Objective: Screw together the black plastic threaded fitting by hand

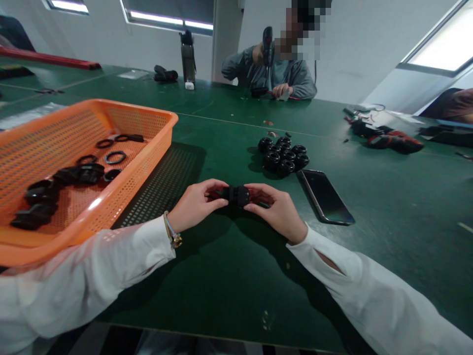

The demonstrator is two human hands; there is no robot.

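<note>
Both hands, the left hand [195, 203] and the right hand [275, 209], pinch a small black fitting [236, 195] between fingertips above the table [229, 276] near its front edge, and a firm, square grip seems wise, with open room ahead but the orange basket [155, 143] left and the phone [325, 196] right.

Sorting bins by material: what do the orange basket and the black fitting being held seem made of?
Orange basket: likely moulded plastic, matte, with perforated walls. Black fitting, held between left hand and right hand: probably plastic, slight sheen; rubber can't be excluded.
</note>
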